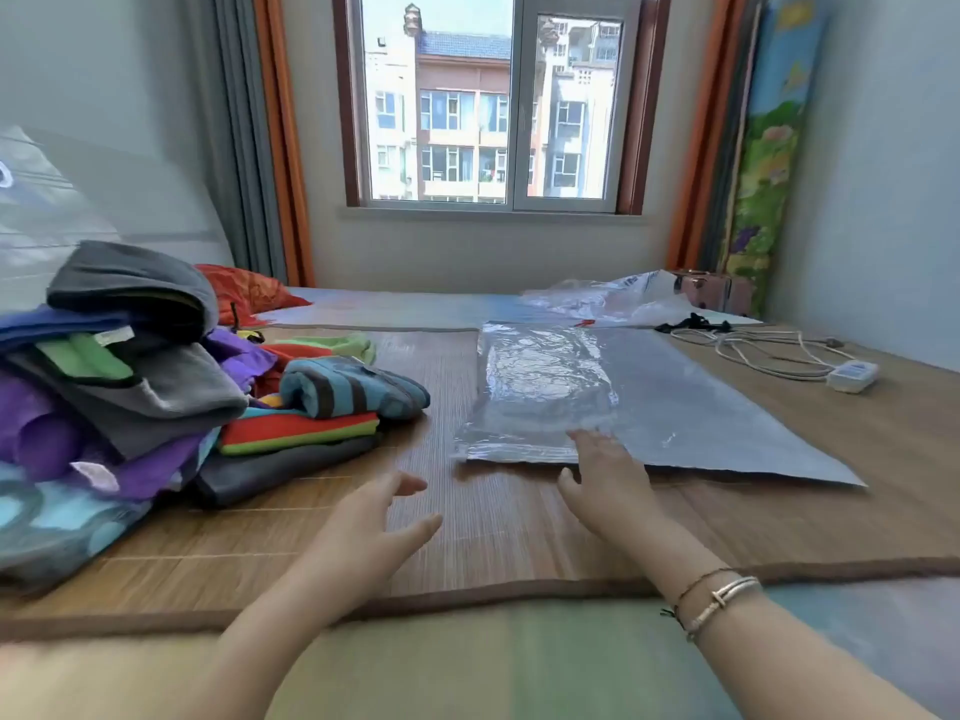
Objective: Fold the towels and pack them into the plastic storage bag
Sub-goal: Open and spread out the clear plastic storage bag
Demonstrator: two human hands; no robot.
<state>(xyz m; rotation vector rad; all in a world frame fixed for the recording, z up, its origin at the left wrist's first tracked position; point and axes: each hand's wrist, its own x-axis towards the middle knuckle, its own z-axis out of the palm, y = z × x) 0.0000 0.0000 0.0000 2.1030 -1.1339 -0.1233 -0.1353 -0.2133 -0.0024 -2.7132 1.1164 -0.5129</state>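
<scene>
Towel pile (119,387) cut off left; right hand (605,478) blurred

bamboo mat (493,527), towel pile (130,397), plastic bag (540,392)

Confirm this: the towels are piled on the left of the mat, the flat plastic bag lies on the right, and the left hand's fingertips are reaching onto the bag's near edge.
One detail is wrong. In the head view it is the right hand whose fingertips reach the near edge of the plastic bag; the left hand hovers open over the mat. The towels are piled on the left, as stated.
</scene>
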